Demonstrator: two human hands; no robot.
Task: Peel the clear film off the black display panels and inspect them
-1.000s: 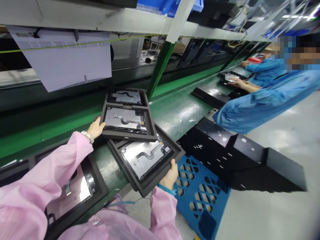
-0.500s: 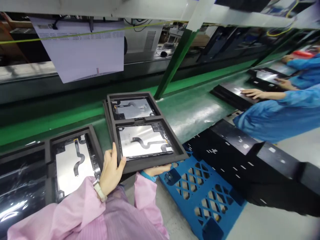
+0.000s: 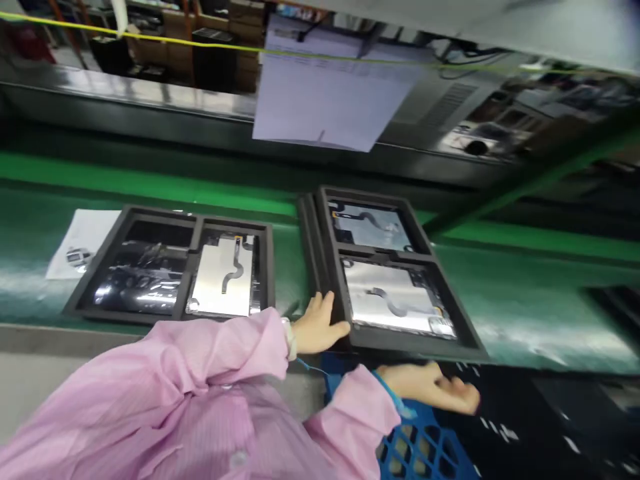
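A dark foam tray (image 3: pixel 367 339) lies on top of another at the bench edge. In its two compartments are display panels: a silver-backed panel (image 3: pixel 395 301) with a curved flex cable near me, a second panel (image 3: pixel 375 227) behind. My left hand (image 3: pixel 317 327) is at the tray's near left corner, fingers spread, its thumb against the side; it grips nothing. My right hand (image 3: pixel 433 388) is in front of the tray and apart from it, loosely curled, somewhat blurred, with nothing visible in it.
Left on the green bench (image 3: pixel 287 257) lies another foam tray (image 3: pixel 183 313) holding a glossy dark panel (image 3: pixel 145 267) and a silver-backed panel (image 3: pixel 225 277). A white paper (image 3: pixel 83 233) is beside it. Below right are a blue plastic pallet (image 3: pixel 430 437) and black sheets (image 3: pixel 540 413).
My right hand has let go of the tray's front edge and moved away from it. My left hand stays at the left corner. The view has turned left; co-workers are out of sight.
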